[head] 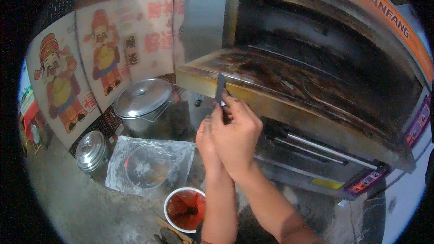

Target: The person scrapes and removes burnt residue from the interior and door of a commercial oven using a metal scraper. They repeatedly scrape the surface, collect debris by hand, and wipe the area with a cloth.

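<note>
Both hands are raised close together in front of the oven. My right hand [237, 128] has its fingers closed at the lower end of a small dark flat blade or scraper [220, 86], which points upward. My left hand [207, 139] is pressed against it on the left, its fingertips at the base of the same tool; how much of the tool it grips is partly hidden. Behind the tool lies the stained front ledge of the open deck oven [271, 100], with brown residue on its floor.
A large lidded metal pot [142, 98] and a smaller lidded pot [91, 150] stand at the left, beside a plastic-covered round container [149, 166]. Below is a white-rimmed bucket [168, 206] with reddish contents. Printed panels [101, 51] stand behind; a lower oven door handle [332, 150] juts out at right.
</note>
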Motion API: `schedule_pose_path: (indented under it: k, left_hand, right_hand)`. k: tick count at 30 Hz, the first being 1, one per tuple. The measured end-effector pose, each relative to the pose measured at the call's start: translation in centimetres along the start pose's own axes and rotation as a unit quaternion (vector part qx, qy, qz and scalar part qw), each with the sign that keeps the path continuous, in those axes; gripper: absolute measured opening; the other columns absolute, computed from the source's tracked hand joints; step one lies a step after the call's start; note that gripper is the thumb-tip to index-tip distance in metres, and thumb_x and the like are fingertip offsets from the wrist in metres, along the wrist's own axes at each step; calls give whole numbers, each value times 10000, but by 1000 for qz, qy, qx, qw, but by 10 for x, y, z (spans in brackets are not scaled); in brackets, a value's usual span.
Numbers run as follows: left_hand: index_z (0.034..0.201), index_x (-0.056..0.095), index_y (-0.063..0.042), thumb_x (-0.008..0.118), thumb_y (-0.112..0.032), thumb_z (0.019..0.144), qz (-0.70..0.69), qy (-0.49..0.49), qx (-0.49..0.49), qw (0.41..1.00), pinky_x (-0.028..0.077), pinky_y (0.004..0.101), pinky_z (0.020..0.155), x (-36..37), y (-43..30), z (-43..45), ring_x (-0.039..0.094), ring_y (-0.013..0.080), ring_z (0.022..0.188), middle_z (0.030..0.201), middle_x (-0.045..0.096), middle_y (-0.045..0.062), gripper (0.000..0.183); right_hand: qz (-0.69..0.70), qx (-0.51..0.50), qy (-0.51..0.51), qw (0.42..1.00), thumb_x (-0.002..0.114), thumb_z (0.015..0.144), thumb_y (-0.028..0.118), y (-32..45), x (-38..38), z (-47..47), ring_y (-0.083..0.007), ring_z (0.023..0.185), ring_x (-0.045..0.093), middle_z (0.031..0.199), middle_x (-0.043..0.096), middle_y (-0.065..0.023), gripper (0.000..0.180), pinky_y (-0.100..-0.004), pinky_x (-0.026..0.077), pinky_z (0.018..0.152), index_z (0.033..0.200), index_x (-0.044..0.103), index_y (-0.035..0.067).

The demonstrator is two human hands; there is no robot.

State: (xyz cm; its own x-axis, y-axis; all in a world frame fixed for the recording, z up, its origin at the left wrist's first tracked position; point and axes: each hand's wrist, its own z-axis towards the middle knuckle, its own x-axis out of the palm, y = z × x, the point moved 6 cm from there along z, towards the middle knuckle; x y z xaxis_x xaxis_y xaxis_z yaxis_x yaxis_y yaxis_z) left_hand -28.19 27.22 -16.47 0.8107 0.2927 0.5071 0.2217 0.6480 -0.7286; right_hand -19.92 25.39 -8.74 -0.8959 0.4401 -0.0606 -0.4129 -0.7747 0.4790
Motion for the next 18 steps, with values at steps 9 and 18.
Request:
schedule_pose_path:
  k: [9,18]
  left_hand:
    - [994,638,-4,502,-136,981,-177,67,-71,979,528,284,717,6,29,6,640,156,804,939,674,90,190]
    - [971,642,-3,521,-166,988,-137,79,-44,986,525,266,702,15,28,5,633,134,783,914,675,76,204]
  right_hand:
    - [-65,-53,-52,995,695,793,-41,-5,-11,-7,-168,699,684,865,700,-137,278,-302,548,613,1070,700,-16]
    - [-35,-31,-78,996,696,803,-39,-13,-20,-7,-177,687,672,828,687,-127,259,-295,540,603,1061,682,-37]
